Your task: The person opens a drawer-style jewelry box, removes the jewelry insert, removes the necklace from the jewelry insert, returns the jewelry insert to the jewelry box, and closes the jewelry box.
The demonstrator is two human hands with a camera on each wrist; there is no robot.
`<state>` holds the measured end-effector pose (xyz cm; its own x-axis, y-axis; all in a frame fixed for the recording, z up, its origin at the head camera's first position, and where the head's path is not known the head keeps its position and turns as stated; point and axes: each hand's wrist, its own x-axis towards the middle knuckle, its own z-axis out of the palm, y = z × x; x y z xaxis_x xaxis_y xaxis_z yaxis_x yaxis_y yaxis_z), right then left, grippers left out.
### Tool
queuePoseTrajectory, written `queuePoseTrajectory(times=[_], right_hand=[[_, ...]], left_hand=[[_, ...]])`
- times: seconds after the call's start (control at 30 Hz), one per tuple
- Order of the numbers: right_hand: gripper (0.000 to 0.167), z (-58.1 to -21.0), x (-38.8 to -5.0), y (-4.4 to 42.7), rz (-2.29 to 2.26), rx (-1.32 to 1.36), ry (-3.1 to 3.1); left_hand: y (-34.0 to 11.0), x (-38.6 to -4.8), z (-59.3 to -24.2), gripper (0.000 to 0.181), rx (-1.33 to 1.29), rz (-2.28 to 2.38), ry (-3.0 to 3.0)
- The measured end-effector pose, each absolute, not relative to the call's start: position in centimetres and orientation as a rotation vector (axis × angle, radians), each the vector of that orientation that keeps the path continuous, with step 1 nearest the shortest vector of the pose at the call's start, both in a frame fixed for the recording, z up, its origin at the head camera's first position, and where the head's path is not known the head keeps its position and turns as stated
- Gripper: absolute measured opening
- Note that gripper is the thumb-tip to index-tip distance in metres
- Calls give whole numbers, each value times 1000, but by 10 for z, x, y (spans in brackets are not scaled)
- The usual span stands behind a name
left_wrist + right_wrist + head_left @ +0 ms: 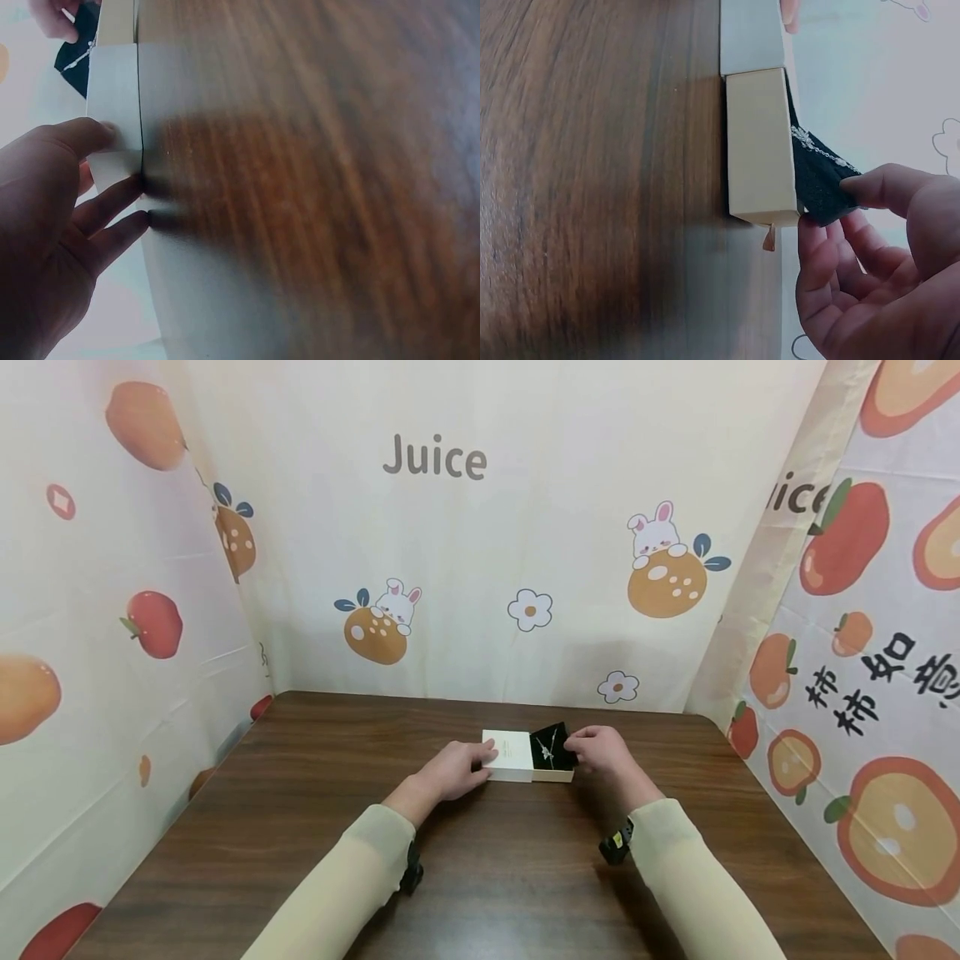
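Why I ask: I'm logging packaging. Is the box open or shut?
Open: the cream drawer protrudes from the white cover, black insert exposed.

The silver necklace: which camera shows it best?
The right wrist view: the necklace appears largest there, its detail clearest, though slanted with its black pad. The head view shows it small but more face-on. The left wrist view catches only a short piece near the top-left corner.
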<state>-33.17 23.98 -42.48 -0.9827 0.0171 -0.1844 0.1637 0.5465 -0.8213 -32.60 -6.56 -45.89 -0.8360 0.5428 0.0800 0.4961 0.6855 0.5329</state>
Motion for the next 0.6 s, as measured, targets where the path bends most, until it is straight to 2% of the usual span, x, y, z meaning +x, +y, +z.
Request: queuePoseTrajectory(times=[0.37,0.6], right_hand=[[26,-427,-326,250,-1606,145,2575],[33,-427,-324,252,-1842,93,2490]], left_hand=[[-65,-326,-459,50,876,857,2815],[-64,-327,-461,50,858,839,2822]])
